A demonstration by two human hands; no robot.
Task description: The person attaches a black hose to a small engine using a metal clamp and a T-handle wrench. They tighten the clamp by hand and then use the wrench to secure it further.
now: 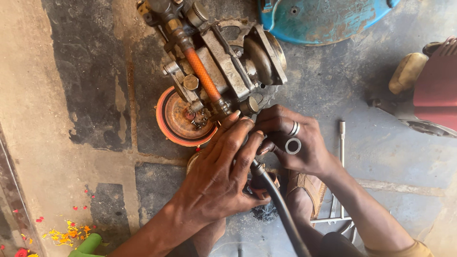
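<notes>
My left hand [223, 166] and right hand [290, 143] grip the thick black rubber hose [281, 204]; it points up-left toward the grey metal pump [228, 66].

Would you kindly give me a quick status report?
Both hands, left hand and right hand, grip black hose at pump assembly. Metal rods lie alongside.

No packages, labels, signs or screens in view.
</notes>
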